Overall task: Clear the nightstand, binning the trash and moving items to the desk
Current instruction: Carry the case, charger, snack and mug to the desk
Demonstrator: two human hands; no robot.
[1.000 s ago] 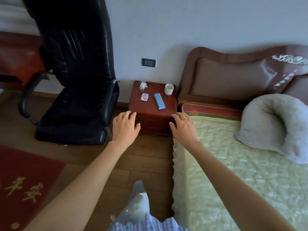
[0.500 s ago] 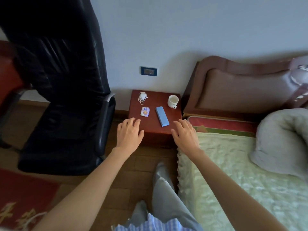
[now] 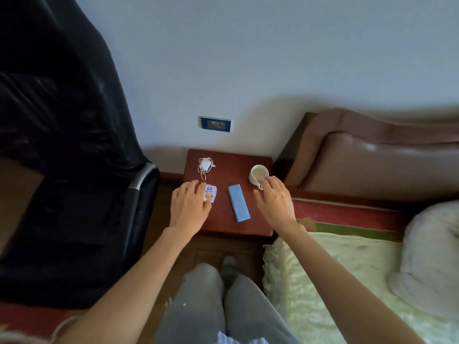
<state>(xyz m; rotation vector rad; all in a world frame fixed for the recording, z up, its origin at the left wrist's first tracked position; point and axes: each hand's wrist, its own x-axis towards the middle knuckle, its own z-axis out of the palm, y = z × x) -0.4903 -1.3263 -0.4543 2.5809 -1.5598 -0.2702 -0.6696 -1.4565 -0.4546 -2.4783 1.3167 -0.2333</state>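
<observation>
The small red-brown nightstand (image 3: 223, 161) stands against the wall between a chair and the bed. On it lie a white charger with coiled cable (image 3: 205, 166), a small colourful packet (image 3: 210, 193), a flat blue box (image 3: 238, 206) and a white cup (image 3: 258, 174). My left hand (image 3: 189, 207) hovers over the left part, fingers spread, its fingertips at the packet. My right hand (image 3: 274, 201) is over the right part, fingers apart, fingertips touching the cup's near side. Neither hand grips anything.
A black office chair (image 3: 62, 170) stands close on the left of the nightstand. The bed with a pale green cover (image 3: 335, 281), brown headboard (image 3: 372, 155) and white pillow (image 3: 432, 256) lies on the right. A wall socket (image 3: 215, 124) sits above the nightstand.
I have stepped closer. Both hands moved forward from the nightstand's front edge to over its top, the left reaching the packet and the right reaching the cup.
</observation>
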